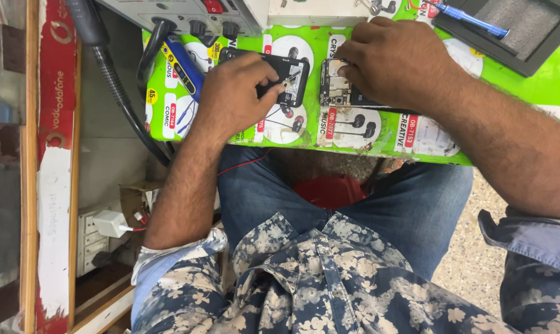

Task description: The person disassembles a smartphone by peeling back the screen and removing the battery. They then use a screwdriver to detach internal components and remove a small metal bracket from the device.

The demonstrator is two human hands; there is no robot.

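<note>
Head view: the left hand (236,93) sits at about ten o'clock from the picture's middle, its grip narrow, thumb and forefinger pinched on the near edge of a black phone back cover (286,77) that lies flat on the green counter (527,93). The pinch looks meant to keep the light shell from sliding. Just beside it, at roughly twelve o'clock, the right hand (394,59) lies palm down over an opened phone (336,89), fingers curled and pressing on its top so that the bare circuit board faces up and stays put; what, if anything, the fingertips hold there I cannot tell. The two phone parts lie near each other, apart by a thin gap. At one o'clock a blue screwdriver (472,18) rests on a dark tray (540,59), within easy reach. At eleven o'clock a grey bench instrument (187,12) stands with a black hose (116,86) hanging down over the counter edge.
</note>
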